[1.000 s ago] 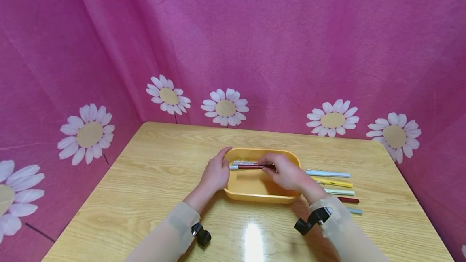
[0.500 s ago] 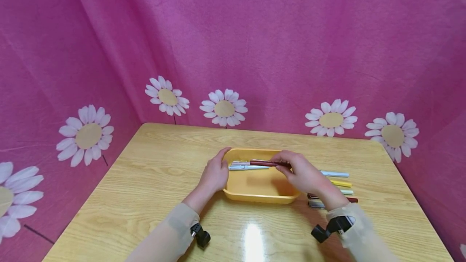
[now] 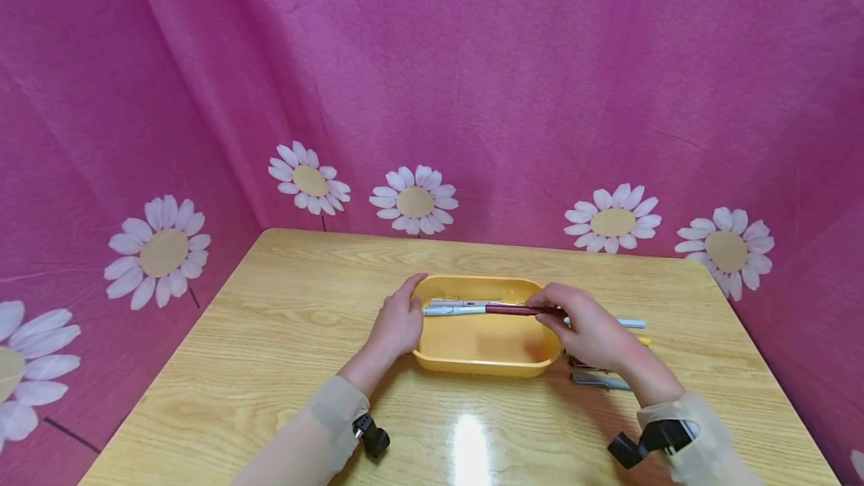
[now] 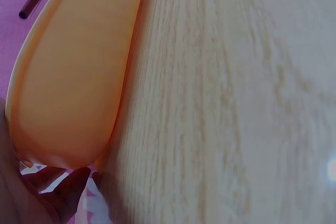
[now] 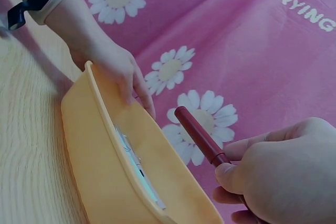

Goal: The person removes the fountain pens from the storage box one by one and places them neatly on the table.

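In the head view my left hand (image 3: 398,321) grips the left end of a yellow-orange plastic tray (image 3: 482,367). My right hand (image 3: 587,325) pinches a dark red pen (image 3: 516,310) between thumb and fingers. That pen is held roughly level over the tray's right part, its free end pointing left; in the right wrist view the pen (image 5: 199,135) is clear of the tray wall. Inside the tray, along the far side, lie a light blue pen (image 3: 454,310) and a pale pen (image 3: 466,303) behind it. The pen's far end is hidden by my right hand.
Right of the tray, pens lie on the wooden table (image 3: 304,306): a light blue one (image 3: 632,323), a yellow one (image 3: 645,340) and a grey-blue one (image 3: 597,380). My right hand and forearm partly cover this group. A pink flowered cloth (image 3: 472,96) hangs behind the table.
My right hand has moved right with the dark red pen, uncovering more of the light blue pen in the tray. My left hand has stayed on the tray's end.
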The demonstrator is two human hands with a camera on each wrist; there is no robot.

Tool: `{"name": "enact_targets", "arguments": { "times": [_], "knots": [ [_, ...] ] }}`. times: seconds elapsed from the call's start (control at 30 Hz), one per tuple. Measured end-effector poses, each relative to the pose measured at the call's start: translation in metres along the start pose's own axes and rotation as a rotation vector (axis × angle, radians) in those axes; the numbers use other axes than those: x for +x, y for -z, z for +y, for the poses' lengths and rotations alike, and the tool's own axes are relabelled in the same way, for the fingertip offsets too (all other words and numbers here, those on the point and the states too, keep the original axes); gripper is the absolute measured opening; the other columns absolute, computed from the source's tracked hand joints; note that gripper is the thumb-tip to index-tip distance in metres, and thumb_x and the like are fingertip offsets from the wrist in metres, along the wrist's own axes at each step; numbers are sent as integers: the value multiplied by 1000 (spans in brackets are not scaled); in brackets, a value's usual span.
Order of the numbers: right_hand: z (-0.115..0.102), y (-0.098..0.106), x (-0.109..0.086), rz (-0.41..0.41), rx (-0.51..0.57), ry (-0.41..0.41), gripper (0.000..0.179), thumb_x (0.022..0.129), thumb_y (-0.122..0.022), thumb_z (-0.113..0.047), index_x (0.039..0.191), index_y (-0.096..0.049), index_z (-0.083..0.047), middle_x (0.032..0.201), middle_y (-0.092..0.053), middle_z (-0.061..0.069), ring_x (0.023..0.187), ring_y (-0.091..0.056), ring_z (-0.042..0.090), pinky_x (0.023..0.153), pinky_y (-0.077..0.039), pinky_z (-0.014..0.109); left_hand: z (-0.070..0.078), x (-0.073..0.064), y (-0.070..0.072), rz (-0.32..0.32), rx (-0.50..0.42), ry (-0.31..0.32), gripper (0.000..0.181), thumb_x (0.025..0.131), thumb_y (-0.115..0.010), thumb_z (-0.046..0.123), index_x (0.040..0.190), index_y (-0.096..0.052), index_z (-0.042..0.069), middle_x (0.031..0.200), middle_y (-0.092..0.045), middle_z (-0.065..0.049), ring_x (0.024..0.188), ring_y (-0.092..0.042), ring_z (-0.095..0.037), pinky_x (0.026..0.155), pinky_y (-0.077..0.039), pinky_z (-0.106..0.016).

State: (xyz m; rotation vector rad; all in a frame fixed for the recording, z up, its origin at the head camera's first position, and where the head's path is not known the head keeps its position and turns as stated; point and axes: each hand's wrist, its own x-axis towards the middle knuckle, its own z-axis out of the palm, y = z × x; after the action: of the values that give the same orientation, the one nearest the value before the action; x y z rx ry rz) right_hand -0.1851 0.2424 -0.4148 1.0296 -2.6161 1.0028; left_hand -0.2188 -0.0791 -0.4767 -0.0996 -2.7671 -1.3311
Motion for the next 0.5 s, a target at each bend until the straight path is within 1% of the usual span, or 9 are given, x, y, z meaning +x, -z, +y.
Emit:
{"name": "enact_targets", "arguments": {
  "times": [0.1, 0.23, 0.33, 0.4, 0.5],
  "knots": [
    [-3, 5, -11, 19, 0, 18, 33, 93, -71, 14, 111, -75, -14, 98, -67, -12, 84, -61, 9, 73, -55, 29, 0, -1, 0, -1, -3, 6, 49, 109, -43, 12, 157, -52, 19, 138, -66, -18, 113, -63, -33, 102, -50, -56],
    [-5, 11, -24, 31, -5, -1, 36, 93, -72, 13, 112, -74, -17, 98, -67, -14, 83, -61, 8, 72, -55, 29, 0, -1, -1, -3, 1, 11, 49, 110, -42, 13, 157, -51, 19, 139, -65, -18, 115, -62, -35, 103, -49, -56],
    [-5, 14, -34, 32, -4, -20, 38, 93, -71, 13, 113, -74, -19, 98, -68, -12, 83, -62, 8, 72, -55, 29, 0, -1, 0, -4, 5, 15, 49, 110, -42, 13, 157, -51, 19, 139, -65, -18, 116, -61, -35, 103, -48, -57],
    [-4, 17, -40, 33, 2, -22, 38, 93, -71, 13, 113, -74, -19, 99, -70, -10, 84, -63, 7, 73, -57, 29, 0, -1, 0, -5, 6, 18, 49, 110, -42, 13, 158, -51, 20, 139, -65, -18, 116, -62, -35, 103, -49, -56],
    [-3, 20, -48, 39, 20, -23, 40, 93, -71, 13, 113, -74, -21, 101, -70, -11, 87, -65, 7, 74, -58, 29, 0, -1, 0, -5, 8, 15, 49, 110, -42, 13, 158, -51, 20, 140, -65, -17, 115, -63, -33, 103, -49, -56]
  ]
}}
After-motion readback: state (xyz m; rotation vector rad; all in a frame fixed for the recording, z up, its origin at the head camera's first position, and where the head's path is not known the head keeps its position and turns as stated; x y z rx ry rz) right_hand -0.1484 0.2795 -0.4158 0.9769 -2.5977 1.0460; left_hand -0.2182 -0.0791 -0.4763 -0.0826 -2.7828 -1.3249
